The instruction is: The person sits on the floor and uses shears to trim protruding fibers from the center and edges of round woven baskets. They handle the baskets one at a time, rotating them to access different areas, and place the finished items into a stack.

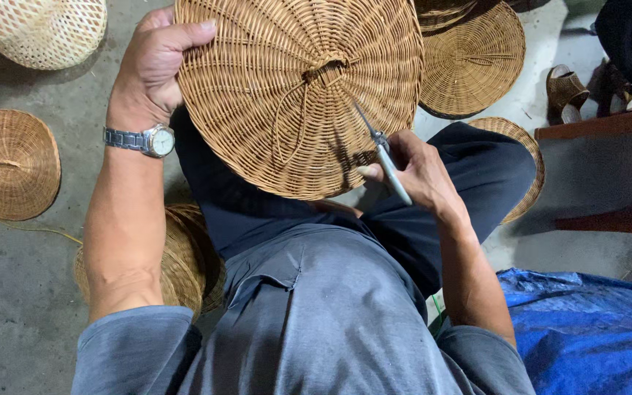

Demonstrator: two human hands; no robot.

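head view | left hand (153,64) grips the rim of a round woven rattan tray (298,91) held over the lap, thumb on top | right hand (422,172) closed around a metal awl (382,150) — tip pointing toward the tray's centre knot | wristwatch (151,139) on left wrist | more woven trays (10,164) on the concrete floor — blue tarp (587,329) at right
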